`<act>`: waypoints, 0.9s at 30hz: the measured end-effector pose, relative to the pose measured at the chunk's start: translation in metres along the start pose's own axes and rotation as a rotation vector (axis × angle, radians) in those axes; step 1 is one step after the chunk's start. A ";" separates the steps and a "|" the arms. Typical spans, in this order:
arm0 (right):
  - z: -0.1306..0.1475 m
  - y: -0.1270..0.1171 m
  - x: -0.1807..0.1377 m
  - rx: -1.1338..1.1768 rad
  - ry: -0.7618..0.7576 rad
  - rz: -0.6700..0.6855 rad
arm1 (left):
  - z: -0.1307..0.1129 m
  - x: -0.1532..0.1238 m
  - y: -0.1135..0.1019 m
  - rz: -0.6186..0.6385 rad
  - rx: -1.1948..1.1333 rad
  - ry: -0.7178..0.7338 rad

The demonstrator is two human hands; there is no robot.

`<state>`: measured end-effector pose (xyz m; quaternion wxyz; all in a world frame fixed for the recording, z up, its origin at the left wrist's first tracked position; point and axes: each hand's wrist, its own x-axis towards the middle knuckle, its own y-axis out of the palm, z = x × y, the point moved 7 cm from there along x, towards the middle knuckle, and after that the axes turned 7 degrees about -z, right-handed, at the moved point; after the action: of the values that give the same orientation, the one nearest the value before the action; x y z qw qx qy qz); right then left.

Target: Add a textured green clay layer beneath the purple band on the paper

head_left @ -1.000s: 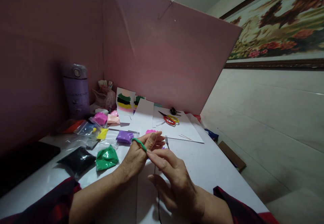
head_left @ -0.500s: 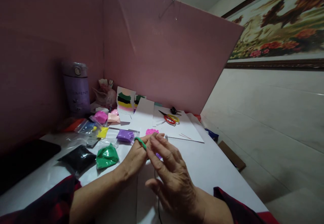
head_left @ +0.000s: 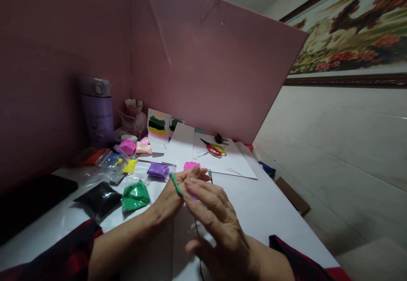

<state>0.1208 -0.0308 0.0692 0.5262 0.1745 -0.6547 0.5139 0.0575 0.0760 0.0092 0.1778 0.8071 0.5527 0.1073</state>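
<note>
A thin green clay roll point(head_left: 176, 183) lies along the palm of my left hand point(head_left: 173, 196), which is held flat with its fingers stretched out above the white table point(head_left: 270, 213). My right hand point(head_left: 219, 226) is flat too, its fingertips lying across the left fingers and the roll. A bit of purple clay shows between the two hands. Just beyond my fingertips are a small metal fork point(head_left: 210, 174) and a flat pink clay piece point(head_left: 191, 165).
Bags of clay lie at the left: green point(head_left: 135, 196), black point(head_left: 98, 199), purple point(head_left: 158, 170), yellow, pink. A purple flask point(head_left: 97, 111) stands in the corner of the pink partition. Red-and-yellow scissors point(head_left: 213, 148) rest on white paper. A cardboard box point(head_left: 291, 194) sits beside the table.
The green roll was curved over my left fingers and now lies straighter. My right hand has slid forward over the left fingers and back a little.
</note>
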 end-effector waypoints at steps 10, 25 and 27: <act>-0.046 0.016 -0.015 0.330 0.663 -0.076 | -0.037 -0.004 0.004 -0.049 -0.456 -0.083; -0.033 0.023 -0.018 0.357 0.514 0.034 | -0.041 0.001 0.003 -0.003 -0.436 -0.027; -0.031 0.022 -0.017 0.335 0.492 0.042 | -0.039 0.003 0.003 0.020 -0.430 0.009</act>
<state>0.1264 -0.0004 0.0413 0.6220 0.1155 -0.4173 0.6524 0.0464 0.0849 0.0461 0.3423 0.7555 0.5100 0.2278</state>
